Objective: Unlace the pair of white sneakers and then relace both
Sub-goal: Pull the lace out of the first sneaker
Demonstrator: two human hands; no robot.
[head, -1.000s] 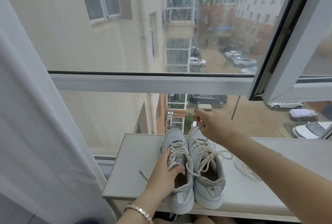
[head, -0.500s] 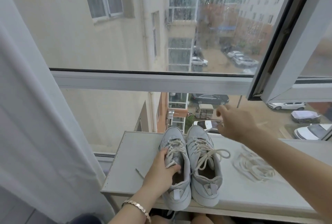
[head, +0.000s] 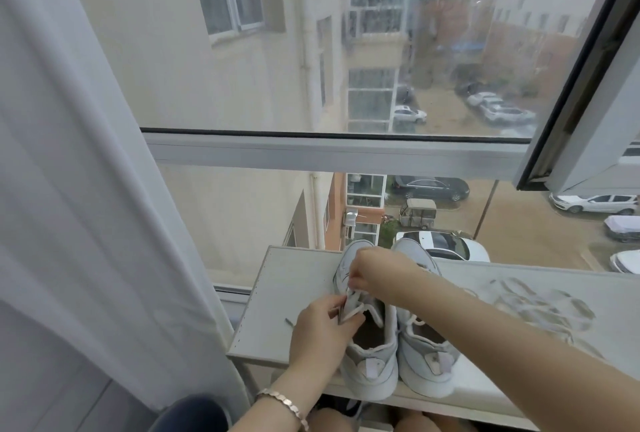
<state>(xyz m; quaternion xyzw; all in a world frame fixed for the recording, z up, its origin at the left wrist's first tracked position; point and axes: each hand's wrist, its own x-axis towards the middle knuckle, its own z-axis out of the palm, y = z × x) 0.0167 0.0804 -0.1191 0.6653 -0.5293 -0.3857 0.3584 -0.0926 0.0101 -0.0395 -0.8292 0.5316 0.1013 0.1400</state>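
Head camera: I am watching left hand (head: 322, 334) fingers pinching the tongue of the left white sneaker (head: 372, 359), right hand (head: 379, 270) fingers pinching its eyelet row.

Two white sneakers stand side by side on one pale desk (head: 294, 293): a left sneaker (head: 370, 366) and a right sneaker (head: 429, 362). Two bare hands are in view, one left hand (head: 322, 331) and one right hand (head: 377, 270). One metal bracelet (head: 284, 400) circles the left wrist. One loose white lace (head: 540, 307) lies in a blurred heap. One small dark item (head: 289, 322), too small to identify, lies near the desk's left edge. One white curtain (head: 86, 189) hangs at the left.
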